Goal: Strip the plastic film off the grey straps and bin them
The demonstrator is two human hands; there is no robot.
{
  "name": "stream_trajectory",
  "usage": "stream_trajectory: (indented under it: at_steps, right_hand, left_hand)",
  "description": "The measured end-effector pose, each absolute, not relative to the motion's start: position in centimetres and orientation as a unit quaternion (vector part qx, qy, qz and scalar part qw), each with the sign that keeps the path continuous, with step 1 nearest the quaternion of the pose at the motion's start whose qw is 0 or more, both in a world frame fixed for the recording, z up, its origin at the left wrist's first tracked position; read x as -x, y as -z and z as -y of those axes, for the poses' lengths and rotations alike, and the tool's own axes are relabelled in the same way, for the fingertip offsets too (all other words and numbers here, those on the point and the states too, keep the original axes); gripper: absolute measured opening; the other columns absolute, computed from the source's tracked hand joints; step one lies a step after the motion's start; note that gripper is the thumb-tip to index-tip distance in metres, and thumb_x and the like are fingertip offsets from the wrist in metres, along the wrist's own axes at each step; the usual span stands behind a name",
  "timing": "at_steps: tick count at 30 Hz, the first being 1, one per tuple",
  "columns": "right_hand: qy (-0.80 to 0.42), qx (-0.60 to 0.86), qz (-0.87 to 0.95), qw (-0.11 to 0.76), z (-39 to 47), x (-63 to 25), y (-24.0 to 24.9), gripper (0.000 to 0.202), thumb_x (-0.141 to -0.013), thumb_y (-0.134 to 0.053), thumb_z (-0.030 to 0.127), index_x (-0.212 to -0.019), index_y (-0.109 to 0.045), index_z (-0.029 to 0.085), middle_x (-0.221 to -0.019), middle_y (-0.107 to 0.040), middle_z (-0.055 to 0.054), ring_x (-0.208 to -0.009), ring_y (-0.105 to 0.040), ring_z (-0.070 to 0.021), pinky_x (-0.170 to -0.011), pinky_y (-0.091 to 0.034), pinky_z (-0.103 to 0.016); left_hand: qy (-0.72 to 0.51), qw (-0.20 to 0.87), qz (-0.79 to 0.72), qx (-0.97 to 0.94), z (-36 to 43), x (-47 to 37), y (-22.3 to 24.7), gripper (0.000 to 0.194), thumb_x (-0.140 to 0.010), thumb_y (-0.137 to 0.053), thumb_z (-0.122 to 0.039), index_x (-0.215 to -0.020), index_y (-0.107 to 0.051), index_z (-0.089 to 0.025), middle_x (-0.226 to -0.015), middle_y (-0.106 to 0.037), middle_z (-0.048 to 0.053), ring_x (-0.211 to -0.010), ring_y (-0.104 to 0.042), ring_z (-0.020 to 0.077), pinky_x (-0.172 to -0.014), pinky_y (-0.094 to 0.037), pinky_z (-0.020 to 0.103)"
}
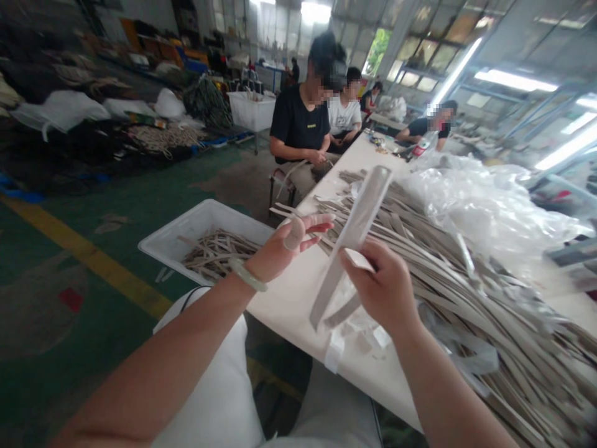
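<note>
My right hand [385, 283] is closed around a wide, flat, greyish strip with a shiny, plastic-like surface [359, 214], held tilted above the table. A small white piece [360, 260] shows at its thumb. My left hand [298, 235] is held out beside the strip, fingers stretched and apart, with nothing in it; tape or covers wrap some of its fingertips, and a pale bangle [248, 275] circles the wrist. Long narrow grey-beige strips [448, 280] lie piled on the white table [284, 298] beyond and to the right of my hands.
Left of the table stands a white bin [161, 239] holding short strips. Crumpled clear plastic [485, 205] covers the table's far right. White scraps [380, 337] lie near its front edge. A person in a dark shirt [301, 124] sits along the left side, others beyond.
</note>
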State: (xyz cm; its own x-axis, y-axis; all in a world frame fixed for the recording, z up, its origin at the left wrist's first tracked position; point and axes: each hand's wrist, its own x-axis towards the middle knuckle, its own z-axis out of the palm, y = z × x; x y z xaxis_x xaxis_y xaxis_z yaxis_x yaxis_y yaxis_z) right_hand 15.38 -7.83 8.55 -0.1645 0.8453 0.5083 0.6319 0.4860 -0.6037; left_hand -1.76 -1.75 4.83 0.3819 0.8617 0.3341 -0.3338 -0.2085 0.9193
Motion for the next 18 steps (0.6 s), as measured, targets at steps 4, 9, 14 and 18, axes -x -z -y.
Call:
stream_trajectory:
  at_steps: [4, 9, 14, 18]
  right_hand:
    - [-0.359, 0.475, 0.707, 0.382, 7.9, -12.6, -6.0, 0.015, -0.083, -0.055, 0.026, -0.071, -0.054, 0.018, -0.062, -0.047, 0.004, -0.058, -0.041, -0.0105, -0.053, -0.031, -0.023]
    - [-0.476, 0.471, 0.623, 0.405, 7.9, -11.3, -2.5, 0.031, -0.083, -0.056, 0.034, -0.061, -0.039, 0.02, -0.054, -0.03, 0.008, -0.048, -0.026, -0.0072, -0.045, -0.02, -0.022]
    - [-0.475, 0.479, 0.63, 0.386, 8.4, -10.7, -1.7, 0.025, -0.084, -0.054, 0.035, -0.066, -0.046, 0.019, -0.054, -0.037, 0.007, -0.048, -0.031, -0.0076, -0.046, -0.024, -0.022]
    - [-0.403, 0.516, 0.638, 0.405, 9.1, -10.0, -0.8, 0.034, -0.088, -0.047, 0.036, -0.059, -0.042, 0.02, -0.051, -0.039, 0.006, -0.049, -0.035, -0.0088, -0.047, -0.026, -0.022]
  left_hand:
    - [-0.497, 0.607, -0.22, -0.58, 3.3, 1.9, -6.2, 0.053, -0.079, -0.055, -0.062, -0.098, -0.07, -0.015, -0.096, -0.07, 0.01, -0.087, -0.064, 0.0221, -0.076, -0.048, 0.03]
    - [-0.449, 0.659, -0.271, -0.539, 3.5, 1.7, -4.0, 0.048, -0.083, -0.054, -0.057, -0.082, -0.07, -0.012, -0.072, -0.068, 0.006, -0.062, -0.06, 0.0143, -0.062, -0.047, 0.025]
    - [-0.479, 0.653, -0.301, -0.503, 3.3, 1.6, -3.1, 0.032, -0.075, -0.069, -0.044, -0.076, -0.067, -0.012, -0.068, -0.065, 0.002, -0.058, -0.055, 0.0098, -0.056, -0.041, 0.019]
    - [-0.527, 0.631, -0.321, -0.47, 3.2, 1.3, -3.0, 0.028, -0.078, -0.067, -0.041, -0.075, -0.065, -0.013, -0.073, -0.066, 0.002, -0.067, -0.057, 0.011, -0.063, -0.042, 0.02]
